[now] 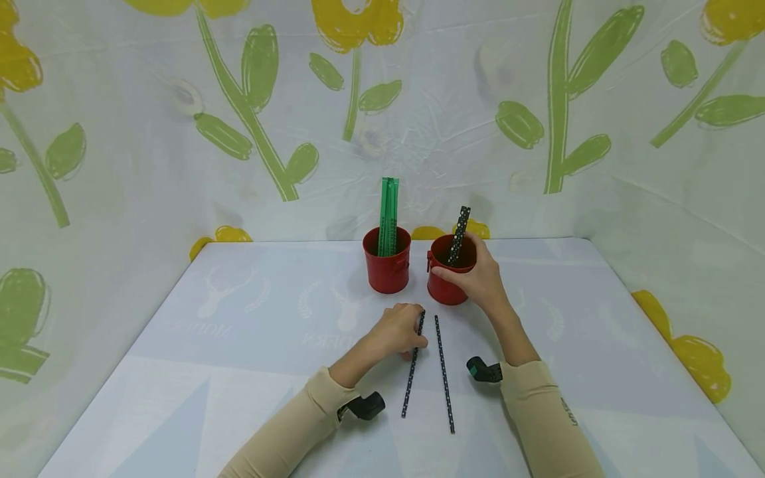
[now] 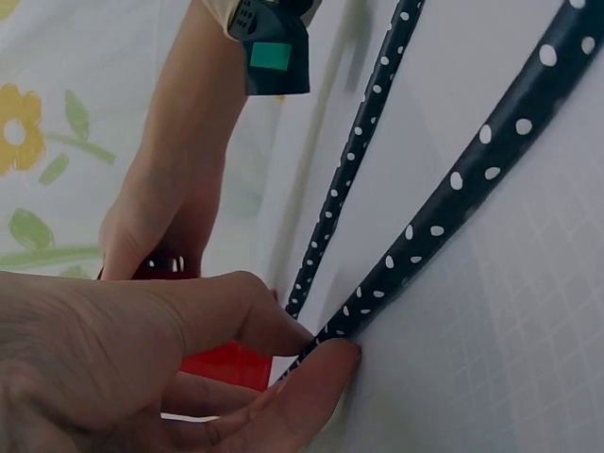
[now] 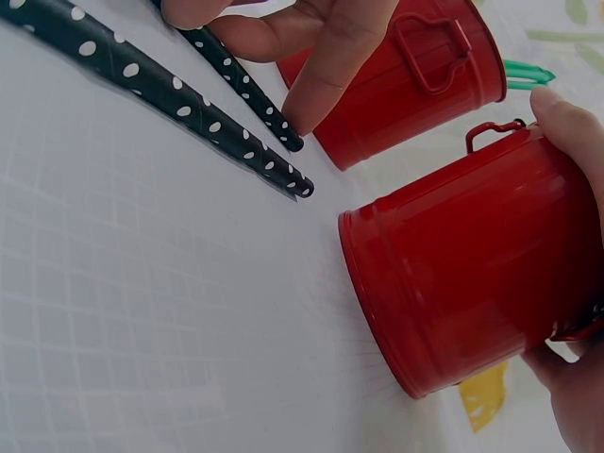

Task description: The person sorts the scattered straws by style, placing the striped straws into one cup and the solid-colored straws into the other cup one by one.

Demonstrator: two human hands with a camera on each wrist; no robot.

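Observation:
My left hand (image 1: 394, 330) pinches a black paper straw with white dots (image 1: 410, 385) between thumb and fingers, near its far end; the straw lies along the tabletop. A second dotted straw (image 1: 444, 375) lies just to its right, roughly parallel. My right hand (image 1: 485, 275) grips the right-hand red bucket (image 1: 443, 290) by its rim and side, thumb at the front. Several dotted straws (image 1: 459, 232) stand tilted inside that bucket. In the right wrist view the bucket (image 3: 453, 264) is seen from the side, with the left fingers (image 3: 330, 66) on the straw beyond it.
Another red bucket (image 1: 387, 277) with a side handle stands to the left, holding several upright green sticks or packets (image 1: 388, 209). Both buckets are near the back edge of the pale table (image 1: 239, 332). Behind hangs a flower-patterned sheet (image 1: 430, 133).

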